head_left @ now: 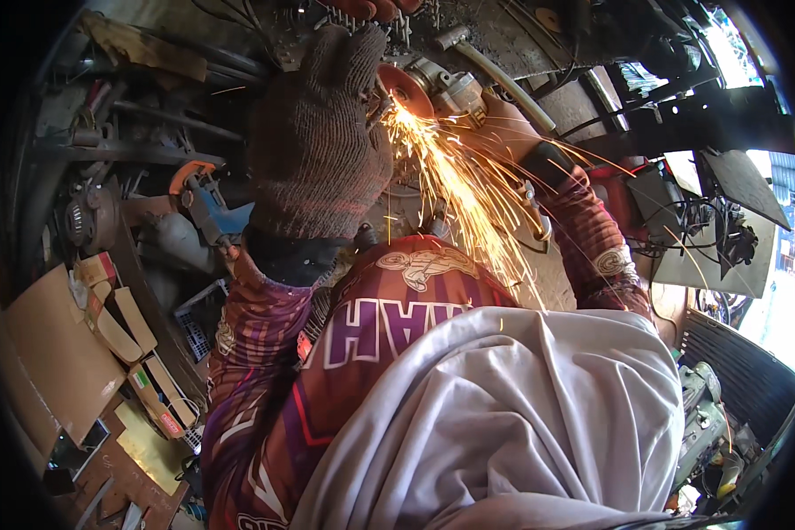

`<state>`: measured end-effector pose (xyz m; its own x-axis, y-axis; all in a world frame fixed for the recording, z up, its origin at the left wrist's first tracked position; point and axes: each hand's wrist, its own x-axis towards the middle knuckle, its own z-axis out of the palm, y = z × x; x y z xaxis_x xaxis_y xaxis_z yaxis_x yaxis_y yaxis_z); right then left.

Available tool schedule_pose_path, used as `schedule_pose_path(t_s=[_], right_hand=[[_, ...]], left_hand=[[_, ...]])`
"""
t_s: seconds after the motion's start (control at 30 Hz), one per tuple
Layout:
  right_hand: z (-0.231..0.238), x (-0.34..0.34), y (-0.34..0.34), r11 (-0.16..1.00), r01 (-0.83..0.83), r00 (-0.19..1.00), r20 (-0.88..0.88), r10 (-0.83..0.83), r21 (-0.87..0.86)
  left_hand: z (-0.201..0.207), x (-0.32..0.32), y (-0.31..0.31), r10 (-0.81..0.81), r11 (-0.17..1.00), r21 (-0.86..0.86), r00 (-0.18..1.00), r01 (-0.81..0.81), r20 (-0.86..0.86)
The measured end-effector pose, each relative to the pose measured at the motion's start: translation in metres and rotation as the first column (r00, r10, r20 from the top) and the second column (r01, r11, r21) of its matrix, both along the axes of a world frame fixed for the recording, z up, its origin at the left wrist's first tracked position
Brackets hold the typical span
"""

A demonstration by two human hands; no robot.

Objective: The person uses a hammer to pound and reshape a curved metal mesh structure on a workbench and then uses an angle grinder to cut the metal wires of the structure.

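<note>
Grinding away at close quarters, the person has an angle grinder (450,88) running, its orange disc (404,88) biting into a metal part up near the top of the view, and a fan of sparks (455,190) streaming back toward their own chest. The left hand (322,132), in a brown knit glove, is raised flat beside the disc with fingers loosely together; I think it steadies the workpiece, but the glove hides what, if anything, it grips. The right hand (512,128) looks bare and is wrapped shut around the grinder body.

What worries me is that glove sitting just beside the spinning disc: knit fabric could catch and pull the hand in. The sparks land on the patterned sleeves and the pale cloth (521,415) bunched at the waist, which could scorch or smoulder. A bare hand on a kicking grinder is another risk.

Room is tight. Cardboard pieces (57,353) and a blue tool (208,208) crowd the left, wiring and dark panels (733,230) close the right, and machinery hangs close overhead. Only the space straight back toward the body is open.
</note>
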<state>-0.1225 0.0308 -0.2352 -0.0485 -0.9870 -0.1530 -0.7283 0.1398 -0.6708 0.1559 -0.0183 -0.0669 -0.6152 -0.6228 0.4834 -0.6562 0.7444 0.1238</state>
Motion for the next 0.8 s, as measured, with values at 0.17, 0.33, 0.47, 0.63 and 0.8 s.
schedule_pose_path(t_s=[0.17, 0.33, 0.47, 0.63, 0.8], right_hand=[[0.005, 0.003, -0.001, 0.999, -0.039, 0.994, 0.101, 0.040, -0.015], [-0.019, -0.003, -0.005, 0.980, -0.044, 0.869, 0.475, 0.134, -0.196], [-0.013, -0.007, -0.002, 0.985, -0.081, 0.951, 0.284, 0.121, -0.149], [0.000, 0.000, 0.003, 0.997, 0.012, 0.997, 0.082, -0.006, -0.073], [0.022, 0.010, 0.002, 0.995, -0.012, 0.998, -0.060, 0.006, -0.099]], left_hand=[[0.001, 0.000, -0.001, 0.006, 0.999, 0.041, 1.000, -0.006, 0.000], [-0.001, -0.001, 0.001, 0.007, 1.000, 0.027, 0.999, -0.006, -0.031], [-0.003, 0.000, 0.000, -0.023, 1.000, 0.018, 0.997, 0.024, -0.068], [-0.004, -0.001, 0.000, -0.016, 1.000, 0.011, 0.998, 0.017, -0.062], [-0.004, 0.002, -0.003, -0.045, 0.998, -0.038, 0.996, 0.042, -0.079]])
